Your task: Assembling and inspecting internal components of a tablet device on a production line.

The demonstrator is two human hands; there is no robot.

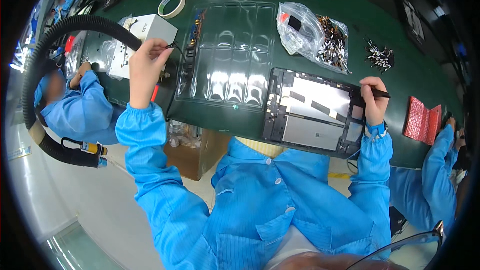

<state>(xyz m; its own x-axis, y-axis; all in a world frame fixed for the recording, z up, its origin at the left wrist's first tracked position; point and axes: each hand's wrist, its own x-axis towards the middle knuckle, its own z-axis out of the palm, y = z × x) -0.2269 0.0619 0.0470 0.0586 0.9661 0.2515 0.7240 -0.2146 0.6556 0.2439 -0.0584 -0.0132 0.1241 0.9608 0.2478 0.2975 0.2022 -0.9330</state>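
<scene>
My left hand [148,60] is raised beside a white box [159,29], thumb and fingers pinched at a thin black wire [173,46]; its far end is hard to follow. In my right hand [373,104] is a slim black pen-shaped tool [381,93], partly covered by my fingers. That hand rests at the right edge of an opened tablet [312,135], whose dark frame and silvery inner plates face up. Left of the tablet lies a clear plastic tray [227,60] with moulded pockets, and small parts show along its left side.
Clear bags [300,35] and a heap of small wired parts [332,45] lie beyond the tablet, with another pile [379,56] to the right. Also around are red bubble wrap [422,122], a tape roll [171,5], a black flexible hose [37,70] and co-workers in blue [80,112].
</scene>
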